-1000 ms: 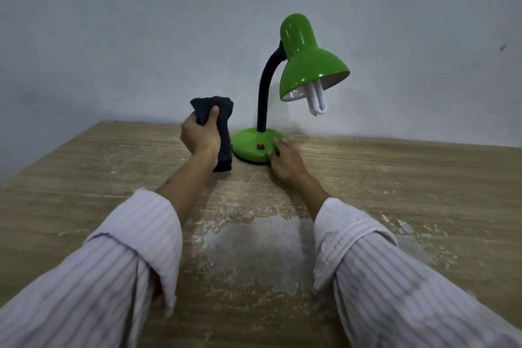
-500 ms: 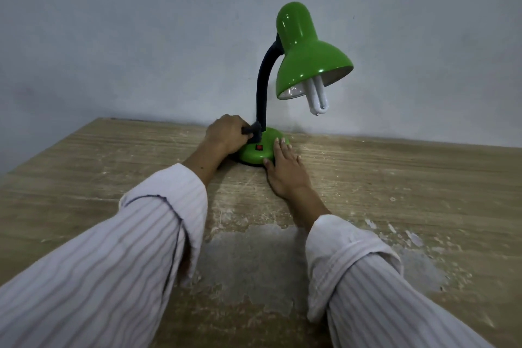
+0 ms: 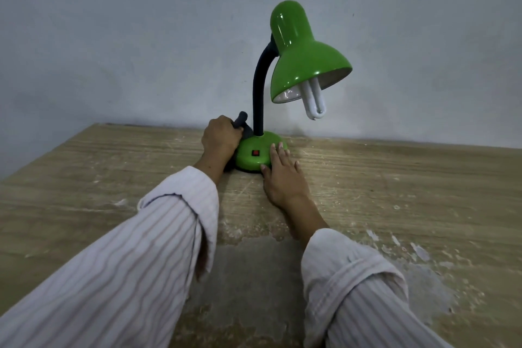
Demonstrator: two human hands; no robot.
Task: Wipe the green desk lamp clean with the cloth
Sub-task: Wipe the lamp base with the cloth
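The green desk lamp (image 3: 302, 59) stands at the back of the table, with a black bendy neck, a round green base (image 3: 255, 151) bearing a red switch, and a white bulb under its shade. My left hand (image 3: 221, 140) is closed around a dark cloth (image 3: 243, 124) and presses it against the left side of the base. Most of the cloth is hidden under that hand. My right hand (image 3: 284, 176) lies flat on the table, fingers spread, with the fingertips resting on the right edge of the base.
The wooden table (image 3: 409, 192) is worn, with a large patch of peeled surface (image 3: 254, 277) in front of me. A grey wall (image 3: 113, 37) rises right behind the lamp. The table's left edge runs diagonally at the left.
My left hand came down from holding the cloth up beside the lamp and now presses it on the left of the base. My right hand stays at the base's right edge.
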